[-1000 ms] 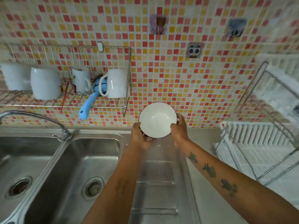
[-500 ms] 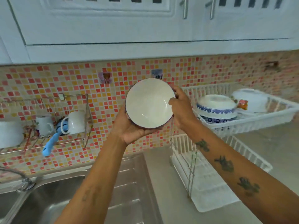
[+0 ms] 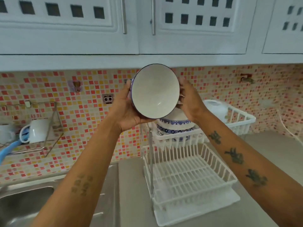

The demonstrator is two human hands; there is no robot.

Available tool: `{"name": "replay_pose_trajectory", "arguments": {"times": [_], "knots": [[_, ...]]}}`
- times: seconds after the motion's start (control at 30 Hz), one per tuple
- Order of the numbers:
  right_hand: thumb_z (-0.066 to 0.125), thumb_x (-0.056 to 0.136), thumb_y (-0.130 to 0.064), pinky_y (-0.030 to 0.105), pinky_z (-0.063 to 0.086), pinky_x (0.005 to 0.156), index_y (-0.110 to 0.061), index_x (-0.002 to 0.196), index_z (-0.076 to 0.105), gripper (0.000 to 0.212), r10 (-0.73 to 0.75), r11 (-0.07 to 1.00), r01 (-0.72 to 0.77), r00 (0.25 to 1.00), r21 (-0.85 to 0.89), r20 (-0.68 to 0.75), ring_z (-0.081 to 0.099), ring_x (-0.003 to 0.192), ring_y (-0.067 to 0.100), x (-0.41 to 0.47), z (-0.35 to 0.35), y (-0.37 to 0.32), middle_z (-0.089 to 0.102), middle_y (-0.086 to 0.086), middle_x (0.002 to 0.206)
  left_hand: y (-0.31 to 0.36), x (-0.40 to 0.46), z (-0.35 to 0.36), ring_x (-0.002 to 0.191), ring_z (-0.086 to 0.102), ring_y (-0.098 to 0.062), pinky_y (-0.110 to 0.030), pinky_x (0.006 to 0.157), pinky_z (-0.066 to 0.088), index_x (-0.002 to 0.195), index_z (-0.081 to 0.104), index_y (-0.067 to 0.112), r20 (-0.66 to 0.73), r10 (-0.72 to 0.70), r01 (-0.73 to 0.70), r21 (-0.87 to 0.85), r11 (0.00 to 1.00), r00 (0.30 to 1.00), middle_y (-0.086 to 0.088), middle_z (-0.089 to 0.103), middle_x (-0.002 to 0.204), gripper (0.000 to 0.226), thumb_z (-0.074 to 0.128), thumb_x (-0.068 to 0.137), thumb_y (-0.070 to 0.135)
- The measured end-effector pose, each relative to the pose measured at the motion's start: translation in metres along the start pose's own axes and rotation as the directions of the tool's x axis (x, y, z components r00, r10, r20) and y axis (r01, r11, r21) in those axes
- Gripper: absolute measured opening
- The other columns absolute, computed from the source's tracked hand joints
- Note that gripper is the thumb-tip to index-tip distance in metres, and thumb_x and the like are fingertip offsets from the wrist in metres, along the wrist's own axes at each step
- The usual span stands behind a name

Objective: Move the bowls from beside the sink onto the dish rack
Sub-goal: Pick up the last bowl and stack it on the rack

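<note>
**Bowl held high in both hands above the two-tier rack**

A white bowl (image 3: 155, 91) with a dark blue rim is held in the air in front of the tiled wall, just under the white cabinets (image 3: 147, 25). It is tipped on its side, so its open mouth faces the camera and its base points toward the wall; the round rim appears as a slightly tall oval.

The left hand (image 3: 125, 110) cups the bowl from below and from its left side, fingers curled closed around the outer wall. The right hand (image 3: 190, 100) presses on the right edge, fingers wrapped behind the rim. Both hands grip the bowl.

Directly below and behind it stands the white dish rack (image 3: 188, 171). Its upper tier (image 3: 242, 118) already carries a blue-patterned bowl (image 3: 173, 125) lying upside down at the left end, just beneath the held bowl, and a blurred white item at the far right; the middle of that tier is open. The lower tier shows bare slats, bounded by upright wire posts at its left edge.

To the left, the steel sink (image 3: 24, 202) meets the grey counter (image 3: 131, 185). A wall-mounted wire shelf (image 3: 49, 128) holds a white mug (image 3: 37, 131), well apart from the hands.
</note>
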State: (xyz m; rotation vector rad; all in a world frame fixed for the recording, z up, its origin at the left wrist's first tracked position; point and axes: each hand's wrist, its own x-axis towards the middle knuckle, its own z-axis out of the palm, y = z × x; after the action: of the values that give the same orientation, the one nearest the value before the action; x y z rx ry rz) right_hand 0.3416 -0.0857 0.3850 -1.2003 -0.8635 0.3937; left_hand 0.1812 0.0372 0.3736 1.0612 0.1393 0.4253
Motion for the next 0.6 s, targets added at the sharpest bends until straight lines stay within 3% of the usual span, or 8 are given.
{"name": "replay_pose_trajectory", "arguments": {"times": [0.07,0.13,0.2,0.37,0.43,0.5,0.53,0.6], "knots": [[0.027,0.097,-0.055,0.044,0.044,0.093,-0.023,0.108,0.063,0.05,0.037,0.998,-0.036,0.999,-0.048,0.034,0.058,0.1,0.019,0.007,-0.018,-0.006,0.063,-0.002,0.106,-0.001,0.005,0.014,0.114,0.063,-0.039,-0.056,0.082,0.056,0.134,0.057,0.024,-0.069,0.108,-0.101,0.103,0.99,0.992,-0.013,0.063,0.131,0.061,0.046,0.089,0.064],[0.019,0.094,-0.065,0.049,0.038,0.101,-0.019,0.122,0.062,0.068,0.077,0.992,-0.07,0.995,-0.106,0.061,0.054,0.113,0.023,0.014,-0.034,-0.008,0.061,0.002,0.122,-0.005,0.011,0.027,0.11,0.065,-0.032,-0.049,0.082,0.057,0.132,0.057,0.025,-0.115,0.24,-0.199,0.289,0.937,0.964,-0.008,0.064,0.125,0.052,0.049,0.092,0.057],[0.015,0.09,-0.07,0.051,0.033,0.105,-0.02,0.129,0.058,0.077,0.119,0.983,-0.108,0.991,-0.149,0.066,0.047,0.121,0.026,0.021,-0.046,-0.006,0.055,0.005,0.133,-0.012,0.019,0.037,0.102,0.067,-0.023,-0.044,0.084,0.058,0.131,0.052,0.024,-0.135,0.359,-0.261,0.463,0.847,0.924,-0.003,0.066,0.118,0.047,0.055,0.092,0.049],[0.011,0.082,-0.079,0.039,0.029,0.099,-0.021,0.116,0.062,0.084,0.166,0.973,-0.151,0.983,-0.177,0.073,0.045,0.118,0.026,0.03,-0.064,0.002,0.056,0.005,0.129,-0.035,0.034,0.05,0.097,0.069,-0.012,-0.024,0.08,0.059,0.126,0.046,0.017,-0.051,0.587,-0.351,0.758,0.55,0.808,-0.001,0.065,0.115,0.065,0.08,0.075,0.039],[0.013,0.07,-0.088,0.036,0.023,0.098,-0.026,0.138,0.05,0.099,0.16,0.967,-0.129,0.978,-0.218,0.132,0.043,0.125,0.023,0.035,-0.069,0.007,0.051,0.005,0.142,-0.044,0.041,0.05,0.101,0.068,-0.011,-0.027,0.085,0.059,0.129,0.045,0.019,-0.018,0.619,-0.357,0.804,0.475,0.785,-0.001,0.064,0.119,0.067,0.082,0.075,0.034],[0.023,0.055,-0.094,0.034,0.025,0.102,-0.029,0.144,0.041,0.112,0.164,0.967,-0.12,0.968,-0.225,0.19,0.045,0.127,0.02,0.037,-0.072,0.01,0.049,0.003,0.145,-0.051,0.048,0.049,0.107,0.066,-0.016,-0.035,0.088,0.059,0.127,0.045,0.027,0.009,0.623,-0.349,0.835,0.425,0.782,-0.005,0.061,0.124,0.072,0.085,0.069,0.039],[0.028,0.054,-0.095,0.036,0.028,0.107,-0.031,0.143,0.041,0.111,0.17,0.968,-0.124,0.964,-0.219,0.206,0.047,0.128,0.021,0.039,-0.073,0.012,0.051,0.003,0.144,-0.054,0.051,0.048,0.11,0.065,-0.02,-0.037,0.089,0.059,0.125,0.044,0.032,0.024,0.628,-0.336,0.86,0.384,0.778,-0.006,0.058,0.127,0.074,0.085,0.065,0.045],[0.028,0.074,-0.085,0.043,0.036,0.11,-0.03,0.139,0.047,0.088,0.163,0.969,-0.109,0.958,-0.222,0.236,0.055,0.123,0.023,0.044,-0.074,0.018,0.058,0.004,0.138,-0.06,0.056,0.047,0.114,0.06,-0.024,-0.039,0.09,0.058,0.123,0.043,0.04,0.044,0.633,-0.305,0.901,0.31,0.773,-0.005,0.051,0.131,0.078,0.083,0.059,0.055]]}}
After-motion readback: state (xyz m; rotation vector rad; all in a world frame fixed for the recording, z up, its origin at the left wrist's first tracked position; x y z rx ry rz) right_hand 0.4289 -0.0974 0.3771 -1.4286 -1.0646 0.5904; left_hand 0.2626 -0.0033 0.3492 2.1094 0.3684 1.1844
